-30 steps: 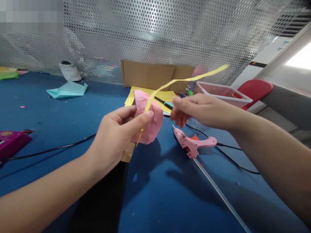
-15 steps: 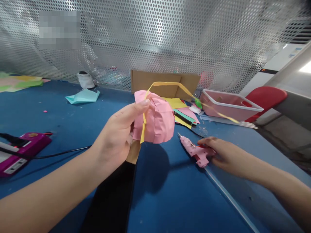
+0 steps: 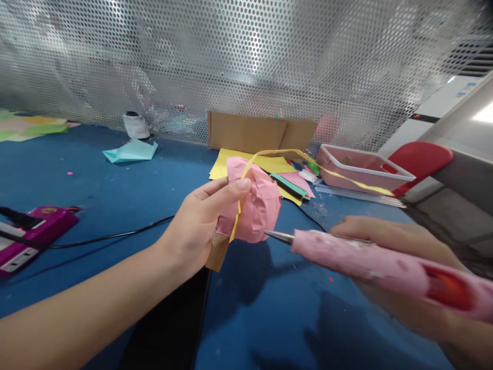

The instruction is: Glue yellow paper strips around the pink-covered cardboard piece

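Note:
My left hand (image 3: 204, 221) pinches a crumpled, rounded pink paper piece (image 3: 260, 210) between thumb and fingers, above the table. Under the same thumb runs a narrow yellow paper strip (image 3: 283, 151); its long end arches away to the right. A brown cardboard piece (image 3: 217, 253) shows below that hand; whether it is joined to the pink paper is hidden. My right hand (image 3: 400, 277) is closed around a pink hot glue gun (image 3: 358, 257), partly hidden behind it. The gun's metal nozzle points left, close to the pink paper's lower right edge; contact cannot be made out.
A purple power strip (image 3: 38, 236) with a black cable lies at left. Behind my hands are yellow paper sheets (image 3: 227, 162), a green utility knife (image 3: 288, 186), a cardboard panel (image 3: 262, 131) and a pink basket (image 3: 362, 169). A black flat object (image 3: 165, 324) lies in front.
The right hand has lifted the glue gun off the table and brought its nozzle towards the pink paper. My left hand has shifted slightly right and down with the paper and strip.

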A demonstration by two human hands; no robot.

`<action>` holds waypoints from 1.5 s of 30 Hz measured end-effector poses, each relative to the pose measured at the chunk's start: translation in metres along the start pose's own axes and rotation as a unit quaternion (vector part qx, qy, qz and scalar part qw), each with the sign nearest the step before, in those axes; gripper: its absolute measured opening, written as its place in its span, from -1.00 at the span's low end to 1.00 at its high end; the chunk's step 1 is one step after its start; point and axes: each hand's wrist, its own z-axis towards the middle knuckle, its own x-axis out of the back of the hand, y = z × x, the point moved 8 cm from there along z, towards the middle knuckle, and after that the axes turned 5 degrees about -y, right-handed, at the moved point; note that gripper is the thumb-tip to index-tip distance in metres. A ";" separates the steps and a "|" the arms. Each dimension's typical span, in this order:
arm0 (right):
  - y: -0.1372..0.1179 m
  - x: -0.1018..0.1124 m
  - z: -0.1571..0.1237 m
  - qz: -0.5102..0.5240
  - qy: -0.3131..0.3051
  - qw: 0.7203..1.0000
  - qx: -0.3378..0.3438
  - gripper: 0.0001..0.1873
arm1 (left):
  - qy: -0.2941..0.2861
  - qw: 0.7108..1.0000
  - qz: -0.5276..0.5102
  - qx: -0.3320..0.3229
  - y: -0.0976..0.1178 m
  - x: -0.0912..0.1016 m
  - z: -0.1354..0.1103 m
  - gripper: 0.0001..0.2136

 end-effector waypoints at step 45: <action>-0.029 -0.014 -0.024 -0.136 0.103 0.981 0.097 -0.84 | -0.048 0.999 -0.023 -0.005 -0.019 -0.018 -0.014 -0.88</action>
